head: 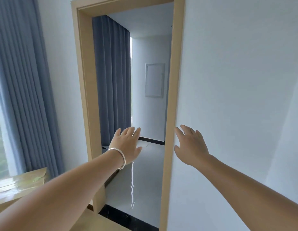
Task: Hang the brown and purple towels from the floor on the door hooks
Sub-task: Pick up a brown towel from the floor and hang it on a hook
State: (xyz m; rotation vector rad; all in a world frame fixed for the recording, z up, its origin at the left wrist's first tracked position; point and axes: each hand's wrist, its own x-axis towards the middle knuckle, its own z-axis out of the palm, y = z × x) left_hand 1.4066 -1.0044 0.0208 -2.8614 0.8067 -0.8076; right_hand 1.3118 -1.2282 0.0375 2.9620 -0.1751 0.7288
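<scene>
Curtain [23,90] left — doorway [136,100] right

Door frame [171,97]: light wood-look, smooth, matt. Walls [236,80]: white, matt, faintly textured. Curtains [21,80]: grey-blue cloth, pleated, matt. Floor [144,172]: pale tile, glossy, mirrors the window light. Threshold [128,219]: black, stone-look, polished. Wall panel [154,80]: white, smooth, material unclear. Sill [19,182]: wood-look, glossy. Bracelet [119,155] on left wrist: silver metal, shiny.
</scene>
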